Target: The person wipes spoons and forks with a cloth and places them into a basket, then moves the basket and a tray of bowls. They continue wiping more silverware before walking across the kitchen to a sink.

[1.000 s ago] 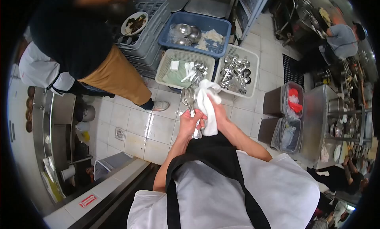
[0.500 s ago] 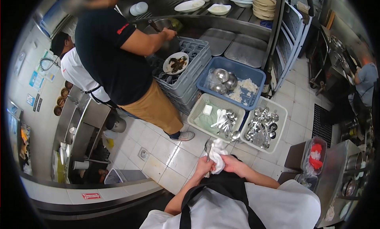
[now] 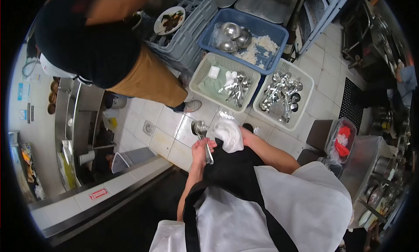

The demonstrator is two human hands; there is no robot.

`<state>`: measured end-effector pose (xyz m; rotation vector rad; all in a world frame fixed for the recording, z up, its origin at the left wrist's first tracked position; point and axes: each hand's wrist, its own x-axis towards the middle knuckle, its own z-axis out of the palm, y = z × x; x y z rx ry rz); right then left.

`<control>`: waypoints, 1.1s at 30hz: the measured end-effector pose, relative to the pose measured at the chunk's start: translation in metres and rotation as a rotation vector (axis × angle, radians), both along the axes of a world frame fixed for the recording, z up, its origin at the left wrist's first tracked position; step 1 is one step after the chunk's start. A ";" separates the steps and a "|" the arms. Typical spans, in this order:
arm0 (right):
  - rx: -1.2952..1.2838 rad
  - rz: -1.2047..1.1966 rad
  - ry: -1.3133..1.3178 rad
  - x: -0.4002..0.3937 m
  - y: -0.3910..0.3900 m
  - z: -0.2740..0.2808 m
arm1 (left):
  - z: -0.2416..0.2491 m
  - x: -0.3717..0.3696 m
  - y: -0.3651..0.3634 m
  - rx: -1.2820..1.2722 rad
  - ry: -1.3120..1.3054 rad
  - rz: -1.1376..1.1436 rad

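My left hand (image 3: 201,150) is closed around a small bundle of metal spoons (image 3: 200,128), their heads pointing up and away from me and the handles sticking out below my fingers. A bunched white cloth (image 3: 228,134) hangs from my right hand (image 3: 247,137), which grips its right side. A small gap separates cloth and spoons. Beyond my hands stands a cream basket (image 3: 207,90) with cutlery, a white block and a greenish cloth in it. To its right, another pale basket (image 3: 286,124) is full of metal spoons and other utensils.
A blue tub (image 3: 279,61) holds metal bowls and white food scraps. Left of it, a person in a dark shirt (image 3: 83,42) stands by stacked grey racks (image 3: 192,32) bearing a plate of food (image 3: 169,21). A bin with a red bag (image 3: 343,136) is at right.
My hands have moved apart, and the cloth has come away from the spoons. The left hand has gone left with the bundle. My view has tilted down and shifted.
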<state>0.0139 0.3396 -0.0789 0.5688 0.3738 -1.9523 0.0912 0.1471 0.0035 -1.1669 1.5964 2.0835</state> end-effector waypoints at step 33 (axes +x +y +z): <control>-0.051 0.082 0.133 0.028 -0.042 0.005 | 0.013 -0.009 -0.008 -0.063 0.112 -0.395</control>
